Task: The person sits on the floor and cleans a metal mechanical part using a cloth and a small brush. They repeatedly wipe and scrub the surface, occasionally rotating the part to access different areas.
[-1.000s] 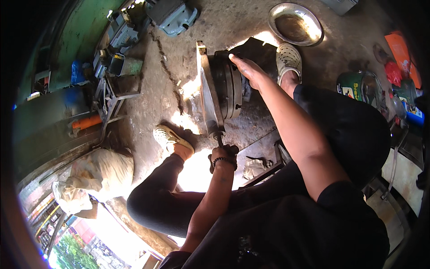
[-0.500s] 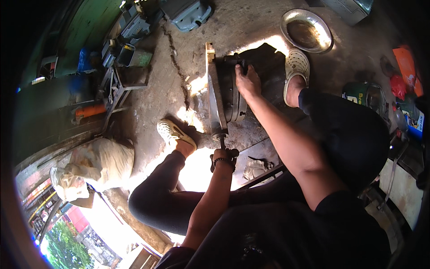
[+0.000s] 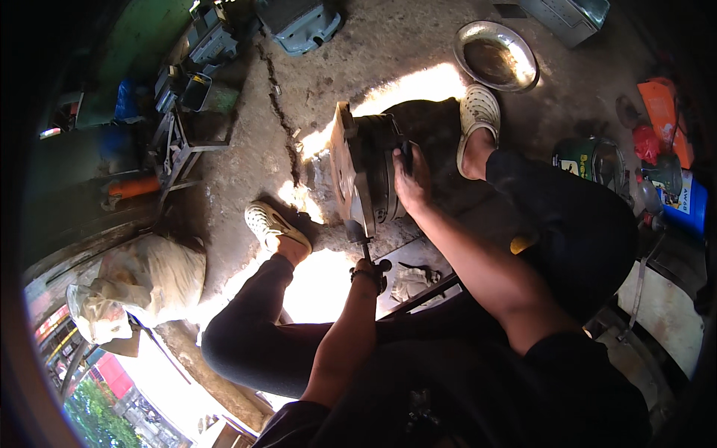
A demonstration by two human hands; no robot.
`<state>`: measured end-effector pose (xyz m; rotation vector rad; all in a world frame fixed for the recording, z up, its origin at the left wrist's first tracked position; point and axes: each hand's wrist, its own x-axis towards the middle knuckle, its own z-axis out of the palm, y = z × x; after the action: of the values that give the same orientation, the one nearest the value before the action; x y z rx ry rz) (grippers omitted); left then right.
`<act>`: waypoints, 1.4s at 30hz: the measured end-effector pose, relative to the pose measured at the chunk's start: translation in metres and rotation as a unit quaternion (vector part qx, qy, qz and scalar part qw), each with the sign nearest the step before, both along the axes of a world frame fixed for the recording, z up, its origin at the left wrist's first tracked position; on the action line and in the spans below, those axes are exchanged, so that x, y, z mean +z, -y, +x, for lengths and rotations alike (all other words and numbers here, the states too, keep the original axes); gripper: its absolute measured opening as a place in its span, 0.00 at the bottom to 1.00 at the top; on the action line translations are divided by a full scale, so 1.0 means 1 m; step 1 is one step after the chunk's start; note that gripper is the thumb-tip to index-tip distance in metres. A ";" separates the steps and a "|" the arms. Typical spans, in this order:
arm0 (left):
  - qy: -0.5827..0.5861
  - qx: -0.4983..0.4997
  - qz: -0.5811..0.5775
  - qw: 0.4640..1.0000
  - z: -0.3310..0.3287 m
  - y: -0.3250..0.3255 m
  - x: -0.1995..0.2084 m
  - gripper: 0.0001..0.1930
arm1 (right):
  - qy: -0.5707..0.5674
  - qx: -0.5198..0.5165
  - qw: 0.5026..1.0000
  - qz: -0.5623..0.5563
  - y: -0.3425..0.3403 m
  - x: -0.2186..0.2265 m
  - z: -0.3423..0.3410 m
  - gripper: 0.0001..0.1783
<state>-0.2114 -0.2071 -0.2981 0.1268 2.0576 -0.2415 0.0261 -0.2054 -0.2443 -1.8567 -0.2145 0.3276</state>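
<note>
Between my feet stands a dark, round machine housing (image 3: pixel 382 175) with a broad flat flange plate (image 3: pixel 345 168) on its left side; it looks like a motor. My right hand (image 3: pixel 412 179) is closed around a black projecting part (image 3: pixel 406 155) at the housing's right side. Nearer to me, my left hand (image 3: pixel 364 272) is closed on a dark rod (image 3: pixel 364 250). The rod's thicker round end (image 3: pixel 357 231) is at the flange's near corner; whether it touches is unclear. A dark knob (image 3: pixel 385 265) shows beside the left fingers, which are partly hidden.
A round metal basin (image 3: pixel 467 63) lies beyond my right shoe (image 3: pixel 479 112). At the right are a dark bucket (image 3: pixel 597 160), a blue container (image 3: pixel 688 205) and an orange object (image 3: pixel 665 116). A metal stand (image 3: pixel 179 153) and a pale sack (image 3: pixel 149 280) are at the left.
The housing has turned, so more of the flange's left face shows. The rod's thick end now shows dark beside the flange corner. Both hands keep their grip, and the whole view has shifted slightly.
</note>
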 end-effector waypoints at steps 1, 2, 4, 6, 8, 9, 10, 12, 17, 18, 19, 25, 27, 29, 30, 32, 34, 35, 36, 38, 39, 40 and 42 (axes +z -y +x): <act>0.003 -0.005 -0.001 1.000 -0.001 0.000 -0.001 0.10 | 0.017 -0.001 1.000 -0.001 0.005 0.005 -0.006 0.16; 0.006 -0.010 -0.002 1.000 -0.003 0.000 -0.001 0.11 | 0.032 -0.003 0.999 0.004 0.007 0.009 -0.012 0.17; 0.088 -0.049 -0.007 0.995 -0.009 -0.002 0.010 0.16 | 0.061 -0.010 0.998 0.018 0.008 0.013 -0.021 0.18; 0.082 -0.032 -0.038 0.995 -0.008 -0.018 0.018 0.21 | 0.069 -0.015 0.997 0.013 0.007 0.013 -0.019 0.18; 0.076 -0.084 0.069 0.991 -0.008 -0.047 0.024 0.34 | 0.066 -0.014 0.998 0.006 0.006 0.007 -0.015 0.20; 0.071 -0.110 0.124 0.984 -0.006 -0.060 0.027 0.42 | 0.028 0.002 0.999 0.024 0.004 0.009 -0.017 0.19; 0.122 -0.237 0.466 0.844 0.004 -0.062 0.027 0.27 | 0.029 0.006 0.999 0.023 0.002 0.011 -0.019 0.19; 0.204 -0.303 0.523 0.770 0.101 -0.077 0.152 0.23 | 0.041 -0.004 0.999 -0.002 0.015 0.005 -0.013 0.18; 0.112 -0.613 0.535 0.571 0.175 -0.103 0.187 0.38 | 0.056 0.023 0.995 0.075 0.011 0.021 -0.026 0.19; 0.059 -0.672 0.502 0.542 0.184 -0.099 0.187 0.38 | 0.060 0.026 0.996 0.062 0.015 0.020 -0.025 0.19; 0.073 -0.675 0.490 0.547 0.187 -0.098 0.189 0.37 | 0.068 0.025 0.995 0.072 0.016 0.019 -0.022 0.19; 0.105 -0.706 0.457 0.531 0.186 -0.104 0.188 0.28 | 0.014 0.033 0.993 0.110 0.019 0.032 -0.017 0.19; 0.102 -0.709 0.455 0.529 0.181 -0.103 0.187 0.33 | -0.015 0.046 0.990 0.129 0.022 0.044 -0.020 0.18; 0.120 -0.708 0.461 0.521 0.174 -0.102 0.188 0.36 | 0.014 0.013 0.991 0.136 0.019 0.038 -0.024 0.19; 0.136 -0.705 0.463 0.520 0.165 -0.102 0.187 0.36 | 0.024 0.001 0.990 0.137 0.018 0.042 -0.028 0.19; 0.151 -0.699 0.471 0.516 0.145 -0.101 0.188 0.36 | -0.052 0.079 0.977 0.190 0.024 0.050 -0.033 0.20; 0.151 -0.697 0.483 0.508 0.122 -0.097 0.191 0.36 | -0.058 0.097 0.983 0.147 0.030 0.052 -0.047 0.20; 0.151 -0.696 0.488 0.505 0.112 -0.093 0.192 0.35 | -0.025 0.081 0.993 0.077 0.031 0.044 -0.061 0.21; 0.158 -0.697 0.476 0.512 0.104 -0.090 0.195 0.36 | 0.011 0.067 0.998 0.011 0.031 0.039 -0.073 0.22; 0.172 -0.698 0.453 0.527 0.089 -0.082 0.200 0.37 | 0.013 0.086 0.996 0.014 0.042 0.027 -0.087 0.23; 0.167 -0.690 0.457 0.536 0.086 -0.076 0.204 0.34 | 0.014 0.101 0.995 0.021 0.044 0.026 -0.094 0.24; 0.166 -0.680 0.462 0.544 0.085 -0.068 0.206 0.31 | -0.036 0.128 0.991 0.030 0.050 0.028 -0.092 0.25; 0.181 -0.691 0.488 0.502 0.080 -0.069 0.200 0.30 | 0.003 0.150 0.989 0.013 0.054 0.032 -0.090 0.24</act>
<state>-0.1312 -0.1383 -0.0984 2.3254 0.9206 0.0649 -0.0638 -0.2594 -0.2127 -1.7996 -0.5034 0.5231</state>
